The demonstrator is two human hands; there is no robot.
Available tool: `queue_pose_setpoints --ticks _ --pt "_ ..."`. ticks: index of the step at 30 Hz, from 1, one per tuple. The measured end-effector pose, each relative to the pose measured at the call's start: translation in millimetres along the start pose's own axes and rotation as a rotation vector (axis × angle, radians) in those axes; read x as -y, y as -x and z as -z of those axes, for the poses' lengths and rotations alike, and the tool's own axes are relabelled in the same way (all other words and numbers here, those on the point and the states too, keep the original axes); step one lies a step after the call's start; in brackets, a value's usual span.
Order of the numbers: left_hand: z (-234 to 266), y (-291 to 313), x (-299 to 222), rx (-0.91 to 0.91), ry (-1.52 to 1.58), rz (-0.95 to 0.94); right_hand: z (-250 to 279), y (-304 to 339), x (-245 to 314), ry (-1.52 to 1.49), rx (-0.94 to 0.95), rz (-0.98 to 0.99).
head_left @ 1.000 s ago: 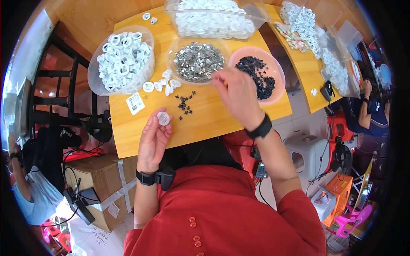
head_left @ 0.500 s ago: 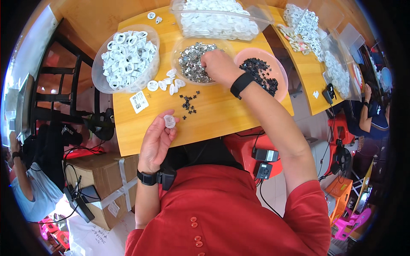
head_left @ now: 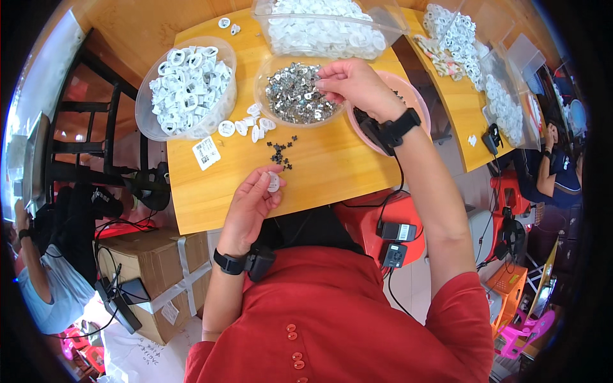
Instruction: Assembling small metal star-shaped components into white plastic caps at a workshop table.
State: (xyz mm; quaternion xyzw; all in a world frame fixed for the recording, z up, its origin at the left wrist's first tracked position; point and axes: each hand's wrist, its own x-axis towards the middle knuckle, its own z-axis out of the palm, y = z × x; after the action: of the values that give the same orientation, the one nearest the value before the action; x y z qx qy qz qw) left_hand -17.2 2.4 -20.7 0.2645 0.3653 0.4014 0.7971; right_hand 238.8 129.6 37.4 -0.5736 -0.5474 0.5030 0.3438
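Observation:
My left hand is above the table's near edge, its thumb and fingers closed on a small round white plastic part. Over the right side of a clear round tub of small metal pieces, my right hand has its fingers pinched together. Whatever lies between those fingertips is too small to make out. Just beyond my left hand, several small black cross-shaped pieces are scattered on the wood. A pink bowl is partly covered by my right wrist, which hides most of its black pieces.
A clear tub of white plastic parts stands at the left, with several loose white parts and a printed label nearby. Behind is a clear bin of white parts. A second table is at right. Two people sit farther off.
My right hand has shifted right and up from the middle of the metal pieces, turning at the wrist. My left hand, still gripping the white part, has moved a little to the right.

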Motion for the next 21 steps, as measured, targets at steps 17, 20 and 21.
queue_pose_setpoints --ticks 17,20,21 --pt "-31 -10 20 -0.032 -0.523 0.054 -41 73 -56 0.614 -0.096 0.373" --pt "-23 -13 21 -0.084 -0.813 -0.101 -37 78 -55 0.526 -0.126 0.289" --pt "-25 -15 20 -0.083 -0.814 -0.098 -35 80 -59 0.545 -0.135 0.305"
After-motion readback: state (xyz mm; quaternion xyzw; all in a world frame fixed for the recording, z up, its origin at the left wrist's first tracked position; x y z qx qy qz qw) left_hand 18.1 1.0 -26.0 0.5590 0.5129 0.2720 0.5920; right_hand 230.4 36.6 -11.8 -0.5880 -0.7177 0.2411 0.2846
